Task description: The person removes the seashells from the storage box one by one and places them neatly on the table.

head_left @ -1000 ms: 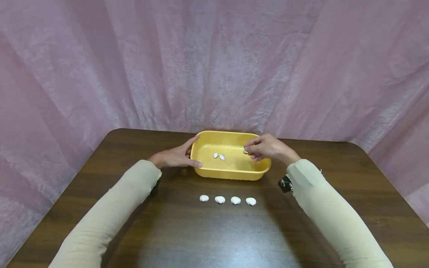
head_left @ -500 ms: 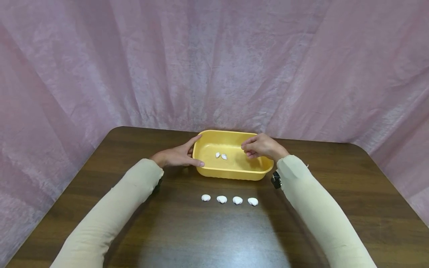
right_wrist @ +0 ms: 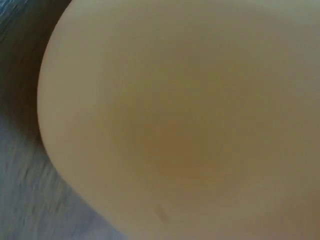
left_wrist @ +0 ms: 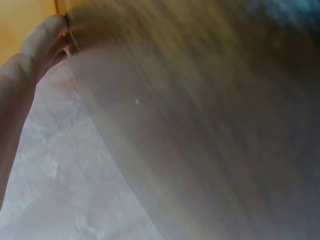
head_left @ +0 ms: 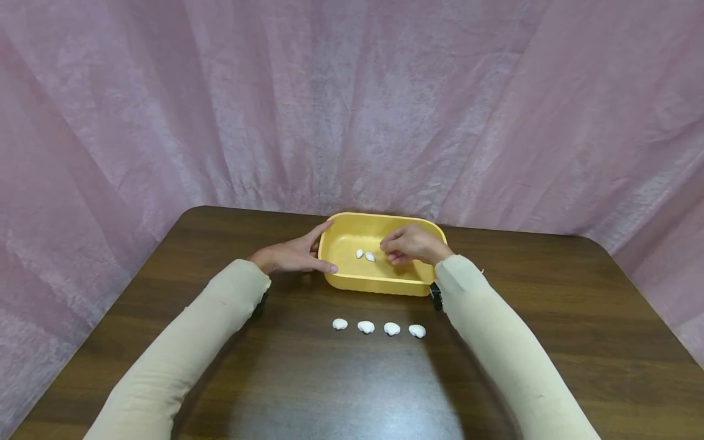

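Note:
A yellow plastic tub (head_left: pixel 379 285) stands near the back of the table. My left hand (head_left: pixel 297 253) grips its left end, thumb over the front corner of the rim and fingers spread toward the back. Inside the tub lie two small white seashells (head_left: pixel 370 257), close together. Over the tub's right half, my right hand (head_left: pixel 415 243) has thumb and fingertips pinched together; the seashell between them, seen earlier, is hidden now. In the left wrist view the left hand's fingers (left_wrist: pixel 47 35) touch the tub. Blurred yellow tub plastic (right_wrist: pixel 175 100) fills the right wrist view.
In front of the tub, several white ribbed seashells (head_left: pixel 365 327) form a row on the dark wooden table (head_left: pixel 308 379). A pink curtain (head_left: pixel 352 110) hangs right behind the table's back edge.
My right hand has moved left within the tub, toward the two seashells, and the seashell at its fingertips has gone out of sight. The left hand stays on the tub.

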{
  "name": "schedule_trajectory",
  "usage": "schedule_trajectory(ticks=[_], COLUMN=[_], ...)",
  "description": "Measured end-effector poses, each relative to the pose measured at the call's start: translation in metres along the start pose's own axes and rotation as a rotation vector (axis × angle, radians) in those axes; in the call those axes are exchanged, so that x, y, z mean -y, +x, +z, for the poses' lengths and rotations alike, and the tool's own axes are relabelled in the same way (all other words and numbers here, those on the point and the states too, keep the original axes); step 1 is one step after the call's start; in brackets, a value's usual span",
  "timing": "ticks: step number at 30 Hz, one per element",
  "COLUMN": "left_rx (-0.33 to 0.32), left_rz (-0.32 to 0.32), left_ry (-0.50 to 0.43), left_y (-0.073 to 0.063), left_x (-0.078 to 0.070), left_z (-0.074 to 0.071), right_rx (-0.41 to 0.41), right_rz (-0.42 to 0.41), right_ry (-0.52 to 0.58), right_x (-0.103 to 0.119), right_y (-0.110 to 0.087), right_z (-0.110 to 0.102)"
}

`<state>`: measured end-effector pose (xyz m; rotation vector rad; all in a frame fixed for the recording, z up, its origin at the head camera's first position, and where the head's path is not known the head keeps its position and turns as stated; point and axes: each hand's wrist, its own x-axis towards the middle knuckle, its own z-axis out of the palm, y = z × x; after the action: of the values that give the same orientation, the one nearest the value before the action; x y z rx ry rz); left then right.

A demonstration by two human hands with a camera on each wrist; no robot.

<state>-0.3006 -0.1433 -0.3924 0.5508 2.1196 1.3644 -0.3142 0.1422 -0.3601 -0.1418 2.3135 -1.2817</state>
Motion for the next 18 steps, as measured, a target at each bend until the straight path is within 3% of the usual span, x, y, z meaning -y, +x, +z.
schedule_trajectory(ticks=[18], left_rx=[0.017], left_rz=[-0.001], left_ry=[0.013], left_y=[0.002], left_x=[-0.002], left_z=[0.002], right_rx=[-0.023], right_rz=[0.02], right_ry=[-0.036], right_x=[-0.003], right_y=[0.016], right_z=[0.025])
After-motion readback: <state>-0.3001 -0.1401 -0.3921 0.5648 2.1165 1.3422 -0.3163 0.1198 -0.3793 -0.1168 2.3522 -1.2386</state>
